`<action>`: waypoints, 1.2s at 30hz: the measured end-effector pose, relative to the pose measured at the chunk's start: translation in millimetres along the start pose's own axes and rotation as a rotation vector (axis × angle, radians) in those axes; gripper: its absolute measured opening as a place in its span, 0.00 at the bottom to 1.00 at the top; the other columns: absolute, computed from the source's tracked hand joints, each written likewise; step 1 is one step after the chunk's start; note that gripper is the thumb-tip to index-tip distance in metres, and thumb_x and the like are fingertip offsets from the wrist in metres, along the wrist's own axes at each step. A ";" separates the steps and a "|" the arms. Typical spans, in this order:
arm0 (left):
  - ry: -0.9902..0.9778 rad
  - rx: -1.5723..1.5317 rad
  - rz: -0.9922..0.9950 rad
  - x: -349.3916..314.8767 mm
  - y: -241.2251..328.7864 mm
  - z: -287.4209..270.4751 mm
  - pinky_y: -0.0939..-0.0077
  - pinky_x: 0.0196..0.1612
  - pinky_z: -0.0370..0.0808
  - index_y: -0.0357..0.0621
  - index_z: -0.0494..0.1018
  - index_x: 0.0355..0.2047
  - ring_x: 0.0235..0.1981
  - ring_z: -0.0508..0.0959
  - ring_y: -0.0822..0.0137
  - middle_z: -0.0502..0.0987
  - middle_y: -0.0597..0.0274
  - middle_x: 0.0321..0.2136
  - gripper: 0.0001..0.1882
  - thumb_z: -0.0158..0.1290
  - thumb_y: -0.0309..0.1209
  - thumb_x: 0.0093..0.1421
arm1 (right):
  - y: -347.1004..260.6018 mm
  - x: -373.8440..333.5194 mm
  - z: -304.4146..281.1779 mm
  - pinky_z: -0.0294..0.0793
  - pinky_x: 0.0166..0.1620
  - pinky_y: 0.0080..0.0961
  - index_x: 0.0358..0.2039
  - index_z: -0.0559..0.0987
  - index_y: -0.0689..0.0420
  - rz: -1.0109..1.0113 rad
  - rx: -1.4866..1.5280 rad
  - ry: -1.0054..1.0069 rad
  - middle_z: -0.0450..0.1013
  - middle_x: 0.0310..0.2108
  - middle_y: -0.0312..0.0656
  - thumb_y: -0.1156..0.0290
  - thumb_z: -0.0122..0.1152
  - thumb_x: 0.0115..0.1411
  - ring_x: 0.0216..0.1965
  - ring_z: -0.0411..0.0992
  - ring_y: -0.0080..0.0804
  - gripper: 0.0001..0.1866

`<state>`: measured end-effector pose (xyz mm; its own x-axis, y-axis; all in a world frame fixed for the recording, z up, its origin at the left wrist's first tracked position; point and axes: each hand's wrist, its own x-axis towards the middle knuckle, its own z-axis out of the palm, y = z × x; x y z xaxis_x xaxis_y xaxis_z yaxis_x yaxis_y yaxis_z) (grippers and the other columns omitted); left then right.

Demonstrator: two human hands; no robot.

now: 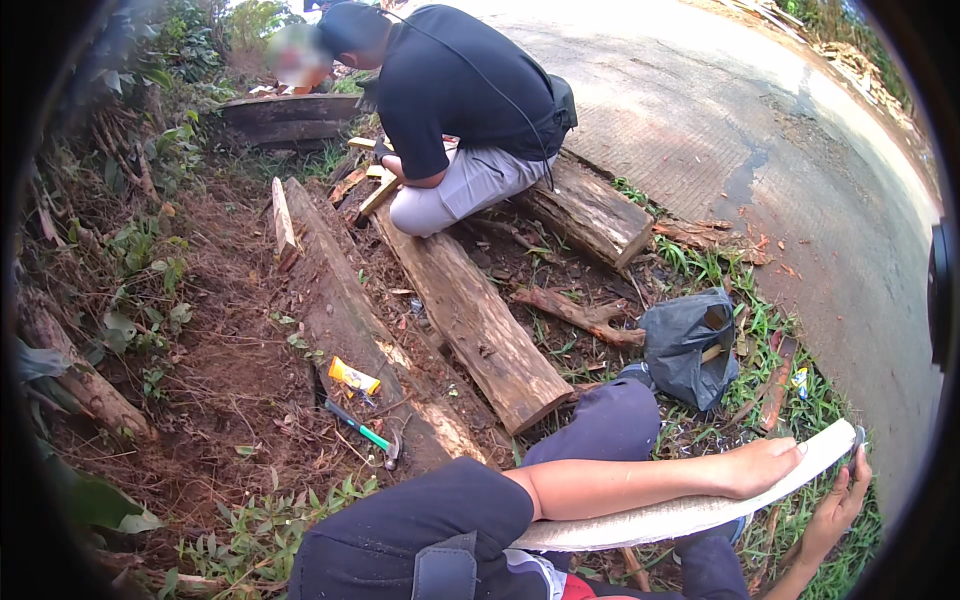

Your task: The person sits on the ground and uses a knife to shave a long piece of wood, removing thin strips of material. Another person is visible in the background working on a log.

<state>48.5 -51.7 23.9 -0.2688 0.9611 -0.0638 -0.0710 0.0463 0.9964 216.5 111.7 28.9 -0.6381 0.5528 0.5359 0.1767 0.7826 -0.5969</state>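
A long, pale strip of wood (650, 522) lies slantwise across my lap, its far end raised to the right. My left hand (762, 465) is closed over its upper face near that end, with the forearm stretched along the strip. At the tip, my right hand (838, 508) comes up from below, thumb and fingers raised round a small grey, rounded piece (858, 437) that looks like metal. Its exact kind cannot be made out. The strip hides part of my right forearm.
A claw hammer (370, 434) and a yellow packet (353, 376) lie beside a weathered beam (335, 270). Thick timber (480, 330) stretches ahead. A black plastic bag (688, 350) stands in grass by the paved road (690, 120). A co-worker (450, 110) crouches over wood pieces.
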 end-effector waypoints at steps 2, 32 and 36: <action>-0.012 0.016 0.016 -0.3 1.9 -3.4 0.60 0.43 0.72 0.33 0.68 0.40 0.36 0.77 0.55 0.76 0.45 0.32 0.29 0.31 0.50 0.73 | 3.9 -1.2 -1.3 0.67 0.51 0.33 0.58 0.69 0.64 0.029 0.049 0.075 0.69 0.45 0.49 0.73 0.48 0.70 0.46 0.68 0.39 0.18; 0.010 -0.329 -0.135 -7.9 36.6 -40.7 0.78 0.34 0.70 0.37 0.70 0.53 0.31 0.71 0.76 0.73 0.67 0.32 0.26 0.32 0.45 0.74 | -105.1 -17.1 42.4 0.72 0.27 0.29 0.50 0.78 0.57 -0.141 0.215 -0.161 0.71 0.32 0.46 0.78 0.63 0.59 0.26 0.73 0.37 0.17; 0.029 -0.274 -0.195 -17.6 46.9 -33.2 0.80 0.32 0.70 0.37 0.70 0.53 0.30 0.71 0.77 0.73 0.66 0.31 0.26 0.31 0.45 0.74 | -93.5 1.1 31.9 0.75 0.38 0.30 0.51 0.77 0.60 0.027 0.175 0.008 0.75 0.38 0.48 0.77 0.59 0.63 0.35 0.76 0.42 0.15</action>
<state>18.0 -75.5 69.9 -0.2512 0.9331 -0.2575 -0.3782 0.1502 0.9134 175.4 30.0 66.2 -0.6289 0.5754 0.5228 0.0602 0.7065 -0.7052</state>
